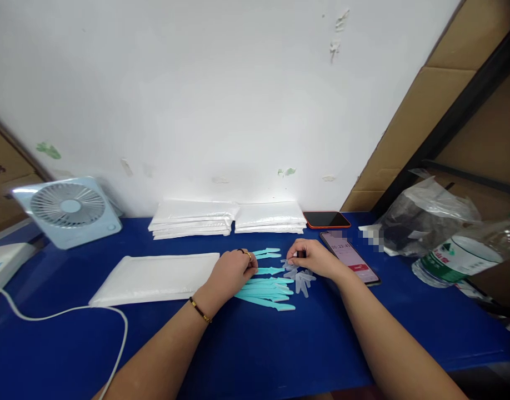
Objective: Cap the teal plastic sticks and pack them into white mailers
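My left hand [232, 270], wearing a ring and a bracelet, is closed on a teal eyebrow razor [270, 271], whose blade end points right. Several more teal eyebrow razors [265, 290] lie side by side under and in front of this hand, blade ends also to the right. Facing it from the right, my right hand [308, 256] has thumb and fingers pinched together at the edge of a small pile of clear plastic blade caps [303, 279]. A cap seems to be between its fingertips, partly hidden.
A white padded packet [155, 278] lies left of the razors, with stacked white packets [192, 216] along the wall. A fan [69, 208] and a white cable [124, 328] are leftward. Right are a lit phone [350, 258], a dark phone [326, 219] and a bottle [455, 261].
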`<move>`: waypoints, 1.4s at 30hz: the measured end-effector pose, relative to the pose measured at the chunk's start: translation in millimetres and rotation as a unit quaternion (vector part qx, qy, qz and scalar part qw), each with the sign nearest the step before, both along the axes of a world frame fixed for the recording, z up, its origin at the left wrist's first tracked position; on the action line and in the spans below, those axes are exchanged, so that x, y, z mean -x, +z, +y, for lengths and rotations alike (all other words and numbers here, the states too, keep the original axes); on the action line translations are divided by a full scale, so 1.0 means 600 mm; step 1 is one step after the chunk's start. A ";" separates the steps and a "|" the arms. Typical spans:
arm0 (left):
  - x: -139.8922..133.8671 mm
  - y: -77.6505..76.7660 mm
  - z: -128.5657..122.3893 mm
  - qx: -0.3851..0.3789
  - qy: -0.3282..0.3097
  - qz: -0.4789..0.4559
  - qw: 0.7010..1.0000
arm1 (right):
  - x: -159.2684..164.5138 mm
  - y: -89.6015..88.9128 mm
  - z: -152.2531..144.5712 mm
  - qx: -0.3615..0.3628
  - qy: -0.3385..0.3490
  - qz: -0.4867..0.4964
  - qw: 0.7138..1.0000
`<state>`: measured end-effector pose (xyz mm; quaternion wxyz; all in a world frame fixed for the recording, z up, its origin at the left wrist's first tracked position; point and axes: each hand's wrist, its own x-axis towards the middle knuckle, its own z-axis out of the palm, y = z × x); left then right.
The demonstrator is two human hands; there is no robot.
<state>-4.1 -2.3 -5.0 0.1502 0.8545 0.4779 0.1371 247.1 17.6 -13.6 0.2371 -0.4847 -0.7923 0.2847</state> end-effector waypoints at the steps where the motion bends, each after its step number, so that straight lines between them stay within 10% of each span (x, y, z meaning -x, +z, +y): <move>1: 0.001 0.001 0.000 -0.014 0.009 -0.001 1.000 | -0.001 -0.002 0.001 -0.002 -0.005 0.003 1.000; 38: 0.003 -0.014 0.013 -0.087 0.062 0.006 0.994 | 0.025 0.005 0.002 -0.100 0.022 -0.026 0.994; 42: 0.023 -0.008 0.016 -0.035 -0.024 -0.001 0.999 | -0.006 0.016 -0.005 -0.039 0.063 -0.007 0.997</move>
